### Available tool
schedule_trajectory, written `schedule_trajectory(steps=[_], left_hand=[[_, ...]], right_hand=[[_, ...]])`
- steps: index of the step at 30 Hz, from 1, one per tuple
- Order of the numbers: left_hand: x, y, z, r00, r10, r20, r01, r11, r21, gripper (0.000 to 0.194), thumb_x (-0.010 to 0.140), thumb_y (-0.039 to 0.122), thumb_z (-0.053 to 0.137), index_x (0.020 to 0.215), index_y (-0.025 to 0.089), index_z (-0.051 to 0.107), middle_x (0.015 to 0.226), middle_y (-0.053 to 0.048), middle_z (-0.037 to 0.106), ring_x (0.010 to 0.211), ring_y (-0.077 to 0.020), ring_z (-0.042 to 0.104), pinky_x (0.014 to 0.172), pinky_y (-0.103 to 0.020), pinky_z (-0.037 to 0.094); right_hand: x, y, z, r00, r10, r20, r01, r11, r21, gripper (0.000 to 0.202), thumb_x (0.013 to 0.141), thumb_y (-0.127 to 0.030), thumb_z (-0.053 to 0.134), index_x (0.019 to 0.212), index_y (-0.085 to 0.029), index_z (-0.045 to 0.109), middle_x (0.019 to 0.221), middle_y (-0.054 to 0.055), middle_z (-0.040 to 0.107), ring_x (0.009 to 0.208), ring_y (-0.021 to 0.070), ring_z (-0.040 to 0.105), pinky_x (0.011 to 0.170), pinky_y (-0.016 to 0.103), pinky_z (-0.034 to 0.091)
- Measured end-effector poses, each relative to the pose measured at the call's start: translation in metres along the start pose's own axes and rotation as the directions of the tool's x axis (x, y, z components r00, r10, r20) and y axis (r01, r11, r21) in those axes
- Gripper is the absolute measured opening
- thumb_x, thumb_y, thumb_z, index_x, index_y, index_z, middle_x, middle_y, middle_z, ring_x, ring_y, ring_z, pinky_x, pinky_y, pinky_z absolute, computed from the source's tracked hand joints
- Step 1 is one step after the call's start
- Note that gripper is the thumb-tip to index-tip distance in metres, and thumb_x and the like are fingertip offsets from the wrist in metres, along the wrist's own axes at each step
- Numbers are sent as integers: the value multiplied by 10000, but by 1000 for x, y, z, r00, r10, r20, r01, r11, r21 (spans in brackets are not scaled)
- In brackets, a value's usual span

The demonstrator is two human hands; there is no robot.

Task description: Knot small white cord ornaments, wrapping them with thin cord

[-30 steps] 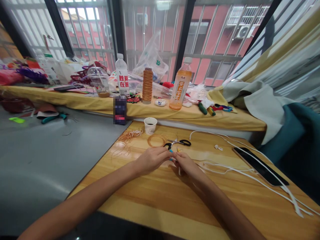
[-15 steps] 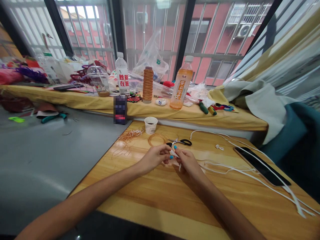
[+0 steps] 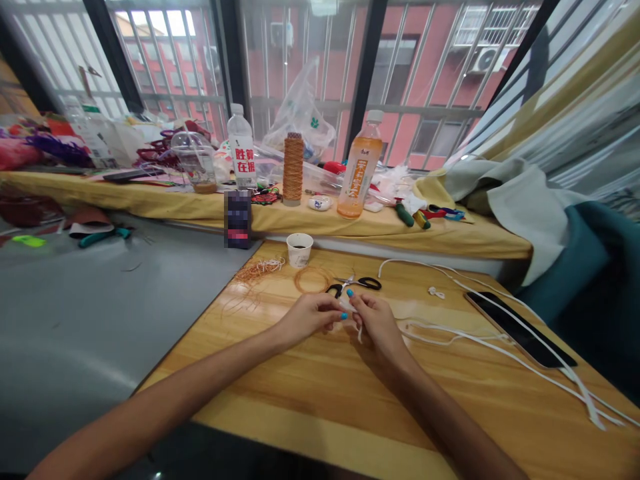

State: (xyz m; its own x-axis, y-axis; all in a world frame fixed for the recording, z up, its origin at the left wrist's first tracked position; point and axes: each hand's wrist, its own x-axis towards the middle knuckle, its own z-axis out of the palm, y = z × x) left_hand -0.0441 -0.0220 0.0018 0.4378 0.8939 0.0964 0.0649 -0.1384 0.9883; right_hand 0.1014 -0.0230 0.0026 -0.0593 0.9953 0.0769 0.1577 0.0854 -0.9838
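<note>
Over the middle of the wooden table, my left hand (image 3: 316, 313) and my right hand (image 3: 374, 319) meet at the fingertips. Both pinch a small piece of white cord (image 3: 347, 305), mostly covered by the fingers. A short white end hangs below my right fingers. Just beyond the hands lie scissors (image 3: 369, 283) with black handles, their blades apart. Beside them is a coil of thin orange-brown thread (image 3: 311, 281). Long white cords (image 3: 465, 333) run from near my right hand toward the table's right edge.
A paper cup (image 3: 299, 251) with dark liquid stands at the table's back. Loose thread scraps (image 3: 260, 270) lie left of it. At right are a phone (image 3: 520, 330) and a small white knot (image 3: 436, 293). A thread spool (image 3: 293, 170) and an orange drink bottle (image 3: 360, 170) stand on the sill.
The view has shifted very slightly. My hands stay together on the white cord, with only a small movement of the fingers; more of the scissors' near handle shows now.
</note>
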Motion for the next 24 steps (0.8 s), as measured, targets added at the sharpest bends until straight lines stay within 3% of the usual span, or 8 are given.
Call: schedule_trajectory(steps=[5, 9, 12, 14, 18, 21, 24], left_hand=[[3, -4, 0, 999, -39, -8, 39, 997, 65, 172, 692, 257, 549, 751, 106, 607, 553, 23, 509, 489, -63, 454, 482, -179, 370], [2, -4, -6, 992, 113, 54, -125, 919, 374, 154, 748, 197, 475, 751, 124, 611, 649, 0, 555, 585, -89, 504, 550, -191, 391], [1, -3, -14, 944, 297, 144, -313, 666, 677, 203, 788, 147, 405, 815, 147, 606, 776, -31, 590, 737, -121, 528, 655, -210, 389], [1, -3, -20, 911, 316, 264, -386, 436, 813, 207, 811, 186, 392, 822, 158, 597, 778, -42, 576, 746, -133, 523, 652, -219, 380], [0, 2, -24, 844, 349, 407, -462, 87, 883, 216, 827, 184, 371, 790, 136, 579, 778, -74, 548, 757, -163, 502, 665, -262, 379], [-2, 9, -19, 804, 368, 466, -490, -34, 871, 210, 824, 153, 365, 765, 123, 565, 764, -88, 539, 753, -177, 494, 668, -289, 385], [-7, 14, -8, 821, 385, 421, -450, -16, 893, 219, 817, 137, 362, 750, 114, 569, 738, -92, 551, 737, -182, 504, 660, -299, 392]], right_hand=[[0, 0, 2, 999, 27, 33, -28, 1000, 10, 416, 657, -555, 494, 483, -193, 385, 389, -63, 332, 336, 56, 248, 358, 215, 178], [-2, -2, 3, 999, -22, 49, 30, 985, -168, 352, 718, -467, 444, 507, -187, 419, 412, -55, 338, 380, 77, 299, 403, 221, 208], [-4, -5, 5, 990, -114, 84, 141, 846, -514, 326, 771, -317, 403, 479, -177, 443, 441, -20, 408, 445, 95, 358, 457, 234, 219], [-6, -7, 7, 982, -133, 136, 190, 687, -701, 317, 783, -236, 384, 489, -169, 483, 482, 12, 481, 472, 102, 388, 481, 246, 218], [-12, -11, 14, 984, -58, 169, 177, 436, -883, 290, 807, -181, 354, 628, -148, 579, 584, 85, 580, 517, 137, 493, 492, 265, 217], [-16, -14, 19, 986, -16, 163, 159, 336, -928, 231, 799, -183, 376, 725, -138, 590, 651, 122, 609, 568, 177, 546, 489, 267, 220], [-15, -13, 18, 992, -34, 120, 124, 349, -929, 208, 791, -174, 369, 759, -134, 571, 661, 126, 611, 566, 181, 540, 489, 262, 229]])
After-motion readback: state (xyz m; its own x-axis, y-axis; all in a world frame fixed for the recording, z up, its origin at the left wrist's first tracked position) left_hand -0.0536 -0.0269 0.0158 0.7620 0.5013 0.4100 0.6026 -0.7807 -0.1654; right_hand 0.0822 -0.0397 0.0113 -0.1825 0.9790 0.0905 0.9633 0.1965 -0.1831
